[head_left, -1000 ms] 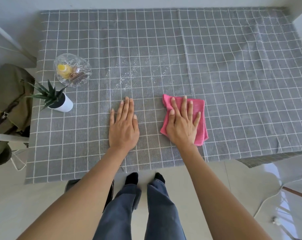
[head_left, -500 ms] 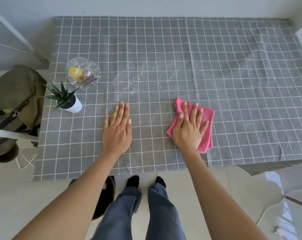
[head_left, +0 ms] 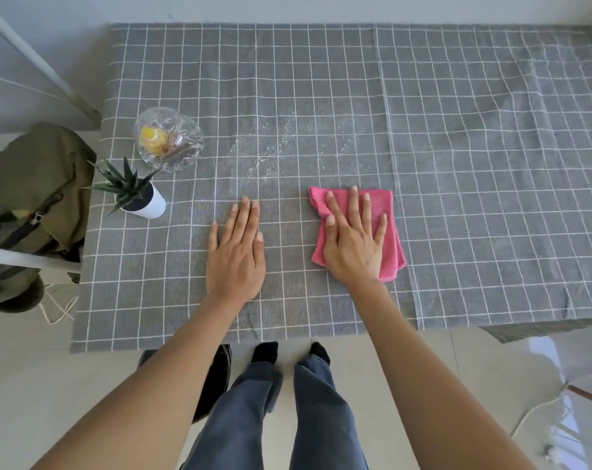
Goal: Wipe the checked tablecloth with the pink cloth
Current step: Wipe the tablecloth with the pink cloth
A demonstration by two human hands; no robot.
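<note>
A grey checked tablecloth (head_left: 457,164) with white grid lines covers the table. A folded pink cloth (head_left: 391,228) lies on it near the front edge, right of centre. My right hand (head_left: 353,245) presses flat on the pink cloth with fingers spread and straight. My left hand (head_left: 237,252) rests flat on the bare tablecloth a little to the left of the cloth, fingers together. A scatter of white crumbs (head_left: 274,154) lies on the tablecloth just beyond both hands.
A cut-glass bowl (head_left: 167,139) with something yellow inside stands at the left. A small spiky plant in a white pot (head_left: 142,196) stands in front of it. An olive bag (head_left: 33,184) hangs on a chair left of the table. A wall runs behind.
The view has shifted, so the table sits further right in frame. My right hand and the pink cloth sit a little further right of my left hand; both hands remain flat.
</note>
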